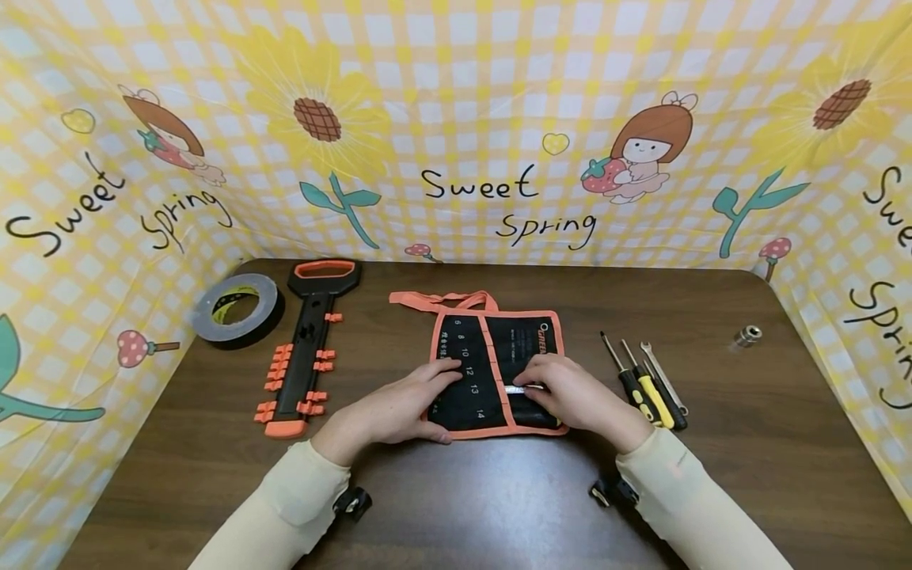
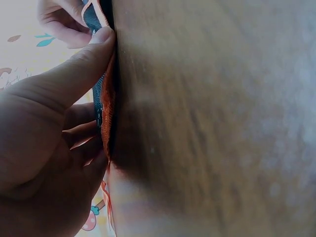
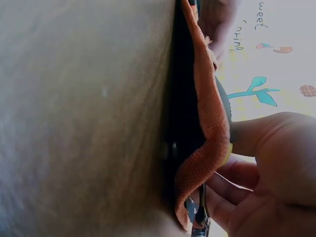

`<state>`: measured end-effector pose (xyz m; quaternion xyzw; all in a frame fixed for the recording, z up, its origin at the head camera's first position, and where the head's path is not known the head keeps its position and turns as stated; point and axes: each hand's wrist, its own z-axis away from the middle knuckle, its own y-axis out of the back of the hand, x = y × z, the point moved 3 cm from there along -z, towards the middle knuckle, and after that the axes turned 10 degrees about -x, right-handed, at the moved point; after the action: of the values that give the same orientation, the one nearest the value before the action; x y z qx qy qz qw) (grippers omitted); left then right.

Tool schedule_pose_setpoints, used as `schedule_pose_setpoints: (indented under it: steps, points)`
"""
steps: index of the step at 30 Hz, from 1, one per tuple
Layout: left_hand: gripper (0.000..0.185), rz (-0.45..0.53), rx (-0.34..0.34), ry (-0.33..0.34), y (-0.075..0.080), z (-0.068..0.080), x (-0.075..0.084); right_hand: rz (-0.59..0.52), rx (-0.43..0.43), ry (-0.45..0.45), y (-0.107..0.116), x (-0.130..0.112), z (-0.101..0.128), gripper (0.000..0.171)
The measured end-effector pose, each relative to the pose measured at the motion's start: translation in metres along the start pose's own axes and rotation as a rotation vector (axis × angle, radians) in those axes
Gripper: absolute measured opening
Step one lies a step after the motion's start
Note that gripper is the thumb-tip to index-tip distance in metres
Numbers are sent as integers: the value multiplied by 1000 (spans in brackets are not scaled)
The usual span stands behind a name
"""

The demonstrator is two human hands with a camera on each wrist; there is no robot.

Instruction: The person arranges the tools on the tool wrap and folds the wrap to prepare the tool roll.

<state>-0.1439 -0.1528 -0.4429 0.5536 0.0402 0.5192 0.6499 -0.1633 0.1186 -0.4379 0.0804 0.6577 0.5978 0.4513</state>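
Note:
A black tool pouch (image 1: 466,396) with orange trim and printed size numbers lies flat in the middle of the table. My left hand (image 1: 399,404) rests on its left side, fingers on the fabric and thumb (image 2: 91,57) at the near edge. On the right half, my right hand (image 1: 563,388) pinches a silver wrench (image 1: 514,389) that lies across the pouch by the orange pocket band; the fingers hide much of it. In the right wrist view, a shiny metal end (image 3: 201,222) shows beside the fingers, below the pouch's curled orange edge (image 3: 210,113).
Right of the pouch lie screwdrivers (image 1: 651,388) and a combination wrench (image 1: 663,376). A metal socket (image 1: 748,336) stands farther right. To the left are a black rack (image 1: 306,348) with orange clips and a tape roll (image 1: 238,309). Patterned cloth (image 1: 456,119) walls the back and sides.

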Motion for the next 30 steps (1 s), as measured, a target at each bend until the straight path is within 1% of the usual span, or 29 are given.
schedule_pose_setpoints:
  steps: [5,8,12,14,16,20,23,27,30]
  points:
    - [89,-1,0,-2,0,0,0,-14,30,-9,4,6,8,20]
    - [89,2,2,-3,0,0,0,-7,66,-41,8,12,19,21]
    - [89,5,4,-6,0,0,0,32,125,-101,15,21,35,19]
    - [89,3,3,-5,0,0,0,47,142,-122,17,24,41,18]
    - [90,1,4,-1,0,0,-1,59,139,-138,17,27,45,17]
    - [90,1,2,7,-1,-1,-2,64,121,-163,16,31,46,16]
    - [90,2,2,8,-1,-1,-2,63,125,-166,15,32,45,13]
    - [90,-2,3,0,-1,-1,-2,57,129,-146,14,32,43,6]
    - [89,-9,5,-10,-1,-1,-2,60,137,-132,13,31,41,4]
